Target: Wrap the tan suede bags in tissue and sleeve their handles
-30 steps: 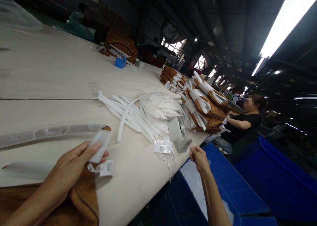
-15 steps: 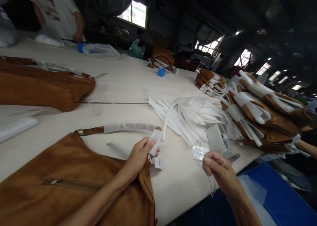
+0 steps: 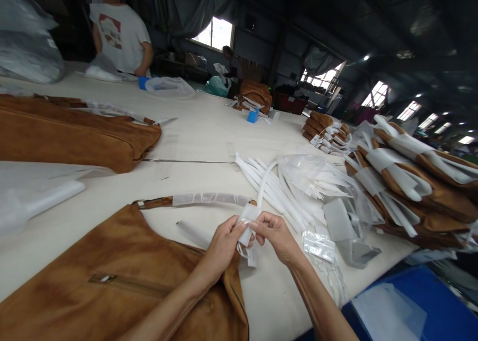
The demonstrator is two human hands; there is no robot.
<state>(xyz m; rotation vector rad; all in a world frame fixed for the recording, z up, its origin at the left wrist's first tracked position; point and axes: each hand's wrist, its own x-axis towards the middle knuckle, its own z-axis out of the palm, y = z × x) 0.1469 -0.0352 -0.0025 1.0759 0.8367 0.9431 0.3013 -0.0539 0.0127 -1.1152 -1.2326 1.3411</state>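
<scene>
A brown handbag [image 3: 168, 251] lies on the table before me, its strap [image 3: 209, 199] partly sleeved in a whitish wrap. At the strap's near end is a piece of white wrapping [image 3: 249, 216], and my left hand [image 3: 226, 239] is closed around it. My right hand [image 3: 275, 231] pinches at the same wrapping, its fingertips meeting my left thumb; any small thing between them is hidden. Below the hands hangs a white tag [image 3: 251, 258] on a loop. A shiny silvery packet [image 3: 319, 246] with white strings lies right of my right hand.
White foam tubes [image 3: 267, 189] and a clear plastic bag [image 3: 309, 174] lie beyond my hands. Wrapped brown bags [image 3: 421, 181] are stacked at right, beside a grey dispenser-like object [image 3: 341, 226]. Another brown bag [image 3: 74, 132] lies at left. A person [image 3: 121, 37] stands across the table.
My right hand has let go of the silvery packet, which now lies on the table, and moved left to the white wrapping. My left hand still holds the wrapping. The view has shifted slightly.
</scene>
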